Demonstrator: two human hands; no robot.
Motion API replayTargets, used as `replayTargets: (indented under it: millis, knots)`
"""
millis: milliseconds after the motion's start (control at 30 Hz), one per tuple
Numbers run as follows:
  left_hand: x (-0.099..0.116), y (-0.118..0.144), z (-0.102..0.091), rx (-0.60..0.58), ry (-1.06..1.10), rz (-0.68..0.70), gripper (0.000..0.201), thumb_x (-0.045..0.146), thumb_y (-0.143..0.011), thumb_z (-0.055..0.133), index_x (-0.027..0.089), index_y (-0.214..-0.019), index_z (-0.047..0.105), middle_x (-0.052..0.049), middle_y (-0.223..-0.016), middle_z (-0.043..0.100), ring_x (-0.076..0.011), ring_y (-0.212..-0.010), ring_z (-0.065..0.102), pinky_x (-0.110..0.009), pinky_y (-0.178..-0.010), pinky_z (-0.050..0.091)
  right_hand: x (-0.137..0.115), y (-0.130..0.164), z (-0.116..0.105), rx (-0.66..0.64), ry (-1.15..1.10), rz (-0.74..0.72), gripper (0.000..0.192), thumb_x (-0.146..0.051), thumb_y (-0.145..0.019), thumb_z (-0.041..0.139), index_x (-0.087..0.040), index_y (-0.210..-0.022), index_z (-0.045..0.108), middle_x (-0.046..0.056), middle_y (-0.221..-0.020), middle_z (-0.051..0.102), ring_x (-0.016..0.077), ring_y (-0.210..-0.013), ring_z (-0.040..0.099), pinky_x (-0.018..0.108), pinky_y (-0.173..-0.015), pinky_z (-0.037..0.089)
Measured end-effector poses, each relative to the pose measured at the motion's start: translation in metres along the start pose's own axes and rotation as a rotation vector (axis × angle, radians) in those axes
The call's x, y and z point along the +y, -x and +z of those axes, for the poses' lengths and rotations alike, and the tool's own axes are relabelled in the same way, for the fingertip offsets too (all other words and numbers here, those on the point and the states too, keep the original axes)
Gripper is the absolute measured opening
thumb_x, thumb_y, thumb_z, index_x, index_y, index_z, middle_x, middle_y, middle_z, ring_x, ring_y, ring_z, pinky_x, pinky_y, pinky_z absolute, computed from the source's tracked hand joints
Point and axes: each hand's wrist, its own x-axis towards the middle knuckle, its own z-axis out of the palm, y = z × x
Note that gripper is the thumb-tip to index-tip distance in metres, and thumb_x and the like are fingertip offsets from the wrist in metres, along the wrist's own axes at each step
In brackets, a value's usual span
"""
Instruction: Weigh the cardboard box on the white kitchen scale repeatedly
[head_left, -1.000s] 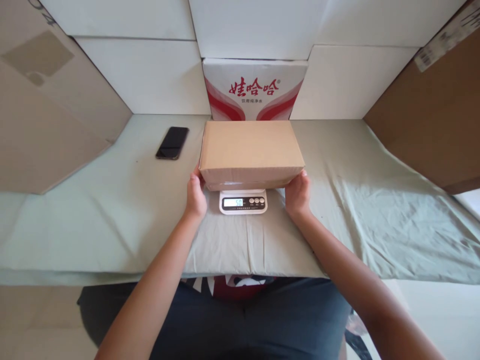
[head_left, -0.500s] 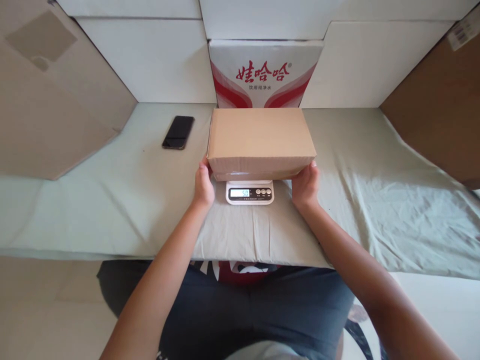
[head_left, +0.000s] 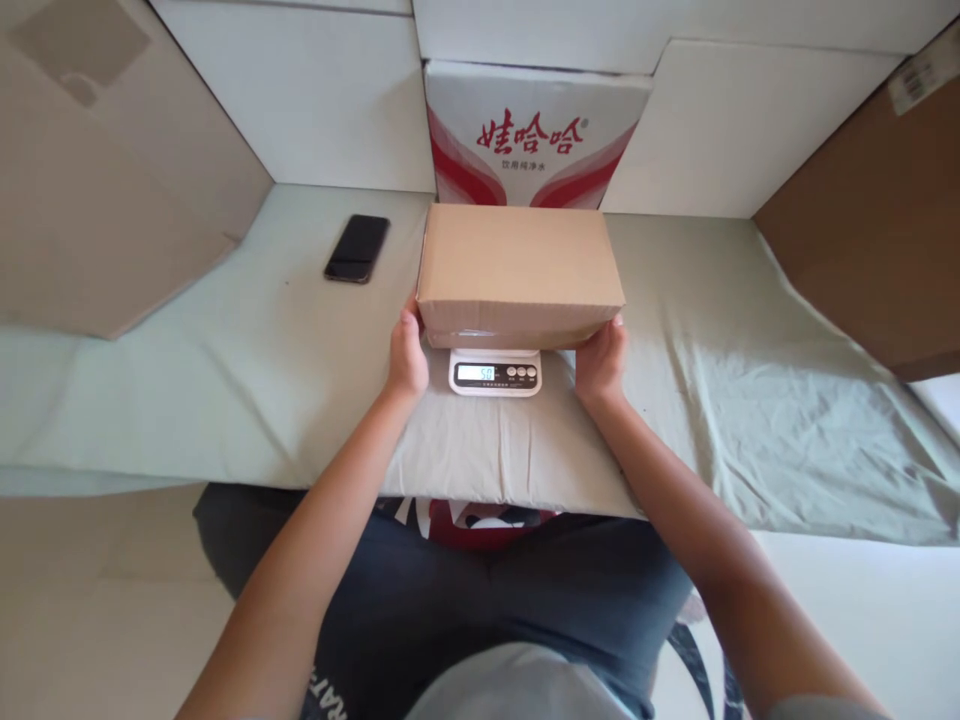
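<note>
A plain brown cardboard box point(head_left: 519, 268) lies on a small white digital scale point(head_left: 495, 372) whose lit display and three buttons face me. My left hand point(head_left: 406, 356) holds the box's near left corner and my right hand point(head_left: 599, 360) holds its near right corner. Most of the scale's platform is hidden under the box. Both stand on a surface covered with a pale green cloth point(head_left: 225, 380).
A black phone point(head_left: 357, 248) lies on the cloth to the left. A white and red printed carton point(head_left: 534, 135) stands right behind the box. White panels form the back wall. Brown cardboard sheets lean at the left point(head_left: 105, 190) and right point(head_left: 877, 230).
The view has shifted a little. Both hands stay on the box's near corners and the box stays on the scale; the display read 50 a second ago and reads 58 since.
</note>
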Motion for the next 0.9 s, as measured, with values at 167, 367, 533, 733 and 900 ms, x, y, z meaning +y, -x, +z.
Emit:
replayTargets:
  millis: [167,367,533,733,900]
  knots:
    - [0.007,0.006,0.001,-0.007,-0.003,0.039,0.079,0.083,-0.098,0.039,0.024,-0.140,0.072,-0.013,-0.149,0.070,-0.0284,-0.156,0.052,-0.042,-0.133,0.035,0.001,0.000,-0.002,-0.014,0.039,-0.053,0.060,-0.078,-0.092,0.049,-0.031,-0.117,0.075,0.003,-0.136,0.077,0.0280,-0.150,0.058,0.048,-0.133,0.041]
    - [0.016,0.010,0.006,-0.020,0.004,0.079,0.075,0.080,-0.101,0.037,0.024,-0.138,0.073,-0.013,-0.145,0.073,-0.0281,-0.153,0.056,-0.042,-0.130,0.039,-0.004,0.003,0.001,-0.021,0.039,-0.063,0.060,-0.079,-0.093,0.050,-0.030,-0.116,0.077,0.003,-0.136,0.078,0.0249,-0.154,0.056,0.044,-0.137,0.037]
    - [0.027,0.008,0.009,-0.027,0.044,0.014,0.080,0.083,-0.099,0.038,0.022,-0.131,0.076,-0.015,-0.139,0.076,-0.0297,-0.152,0.057,-0.042,-0.128,0.043,-0.005,0.009,0.010,0.003,0.056,-0.041,0.066,-0.081,-0.094,0.049,-0.029,-0.125,0.074,0.002,-0.141,0.076,0.0241,-0.156,0.053,0.046,-0.141,0.028]
    - [0.058,-0.016,0.002,-0.110,0.027,-0.069,0.080,0.088,-0.093,0.046,0.021,-0.121,0.079,-0.016,-0.139,0.076,-0.0355,-0.157,0.051,-0.051,-0.130,0.045,-0.026,-0.009,0.020,-0.050,0.034,-0.071,0.068,-0.084,-0.091,0.047,-0.032,-0.123,0.074,0.002,-0.139,0.076,0.0264,-0.160,0.048,0.048,-0.140,0.033]
    - [0.052,-0.075,0.015,-0.149,0.173,-0.088,0.083,0.095,-0.083,0.053,0.024,-0.120,0.077,-0.017,-0.146,0.071,-0.0388,-0.164,0.038,-0.060,-0.131,0.040,-0.021,-0.066,0.039,-0.051,0.030,-0.148,0.068,-0.085,-0.090,0.044,-0.032,-0.121,0.073,-0.001,-0.141,0.074,0.0264,-0.164,0.042,0.050,-0.142,0.031]
